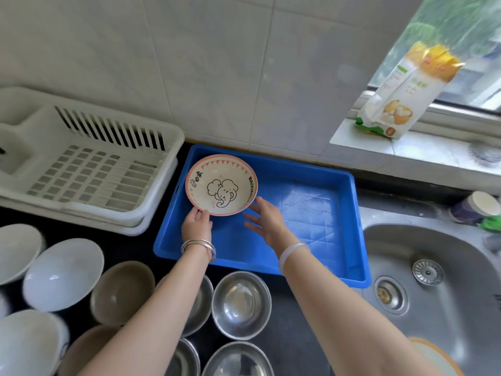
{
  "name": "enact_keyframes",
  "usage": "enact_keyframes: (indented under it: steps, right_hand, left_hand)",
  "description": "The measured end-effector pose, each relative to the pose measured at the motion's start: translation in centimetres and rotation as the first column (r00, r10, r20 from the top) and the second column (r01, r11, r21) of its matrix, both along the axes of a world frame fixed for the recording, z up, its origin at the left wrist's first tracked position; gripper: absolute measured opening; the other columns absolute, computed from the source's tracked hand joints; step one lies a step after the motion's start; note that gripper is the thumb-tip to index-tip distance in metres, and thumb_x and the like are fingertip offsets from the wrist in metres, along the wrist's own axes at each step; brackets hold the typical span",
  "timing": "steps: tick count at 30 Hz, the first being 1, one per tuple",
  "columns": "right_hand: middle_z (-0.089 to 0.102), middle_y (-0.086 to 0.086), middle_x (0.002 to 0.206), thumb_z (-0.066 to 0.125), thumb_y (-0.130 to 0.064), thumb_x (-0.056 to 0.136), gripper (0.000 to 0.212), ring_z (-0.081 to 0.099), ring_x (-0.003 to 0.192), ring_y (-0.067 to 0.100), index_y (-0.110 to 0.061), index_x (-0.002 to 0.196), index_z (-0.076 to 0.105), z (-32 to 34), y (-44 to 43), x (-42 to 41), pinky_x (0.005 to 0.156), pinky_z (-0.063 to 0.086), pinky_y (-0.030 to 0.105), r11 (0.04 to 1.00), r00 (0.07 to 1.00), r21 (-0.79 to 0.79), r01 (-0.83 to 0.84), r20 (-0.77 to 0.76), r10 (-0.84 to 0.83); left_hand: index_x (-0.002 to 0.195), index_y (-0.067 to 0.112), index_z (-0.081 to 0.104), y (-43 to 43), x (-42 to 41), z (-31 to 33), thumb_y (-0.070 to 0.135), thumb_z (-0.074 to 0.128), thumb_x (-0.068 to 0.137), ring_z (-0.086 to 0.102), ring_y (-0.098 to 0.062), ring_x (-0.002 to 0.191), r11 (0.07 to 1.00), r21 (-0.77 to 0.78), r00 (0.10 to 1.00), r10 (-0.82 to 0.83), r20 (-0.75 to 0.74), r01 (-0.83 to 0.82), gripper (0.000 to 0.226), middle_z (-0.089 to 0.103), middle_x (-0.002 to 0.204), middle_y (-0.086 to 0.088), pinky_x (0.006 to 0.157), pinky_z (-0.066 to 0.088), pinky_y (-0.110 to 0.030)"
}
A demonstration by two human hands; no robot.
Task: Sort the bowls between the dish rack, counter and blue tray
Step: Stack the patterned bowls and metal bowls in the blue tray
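Holding the elephant bowl (221, 184) over the upper left corner of the blue tray (298, 213), tilted with its printed inside toward the camera. Cannot tell whether its far edge rests on the tray floor.

Pinching its lower left rim with the left hand (196, 225): grip closed on the rim, thumb on top, fingers tucked beneath, likely to carry the weight and set the angle. Steadying from the lower right with the right hand (267, 221): grip slack, fingers straight and spread, thumb at or just beside the rim — contact too fine to call. Probably there as a guard against a slip rather than as a hold.

Judging the step as setting this bowl down in the tray. Tucked into a corner, presumably, to leave the bare blue floor on the right for more. To the left of the tray and just beside it, the white dish rack (95, 164).

Much left to sort, by the look of it: white bowls (62, 272), a tan bowl (122, 291) and steel bowls (241, 302) crowded on the dark bench (292, 343) along the bottom of the frame, just below tray and rack.

Next, most likely: lowering flat, loosening the left grip, reaching down for another. Worth minding the glazed rim — slippery in a pinch — and the sink (433, 280) close at right.
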State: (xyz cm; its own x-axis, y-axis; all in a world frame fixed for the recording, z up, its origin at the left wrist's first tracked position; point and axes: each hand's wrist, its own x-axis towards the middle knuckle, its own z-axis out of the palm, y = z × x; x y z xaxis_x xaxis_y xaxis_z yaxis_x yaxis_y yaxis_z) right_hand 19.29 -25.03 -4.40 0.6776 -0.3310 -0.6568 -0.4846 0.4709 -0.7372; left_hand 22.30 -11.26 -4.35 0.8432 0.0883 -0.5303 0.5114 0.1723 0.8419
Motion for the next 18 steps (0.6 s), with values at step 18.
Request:
enact_keyframes:
  steps: [18]
  right_hand:
    - [0.069, -0.001, 0.104, 0.042, -0.026, 0.097, 0.027, 0.060, 0.101, 0.020, -0.022, 0.111, 0.065, 4.0, -9.4, -32.7, 0.072, 0.038, 0.023, 0.550, 0.949, -0.835, -0.033, -0.198, -0.244]
  left_hand:
    - [0.122, 0.014, 0.058, -11.1, -25.2, 2.6, 0.015, 0.056, 0.088, 0.058, -0.011, 0.103, 0.532, 0.235, 0.551, -0.834, -0.016, 0.813, 0.034, 0.062, 0.124, -0.004, 0.098, 0.047, -0.034]
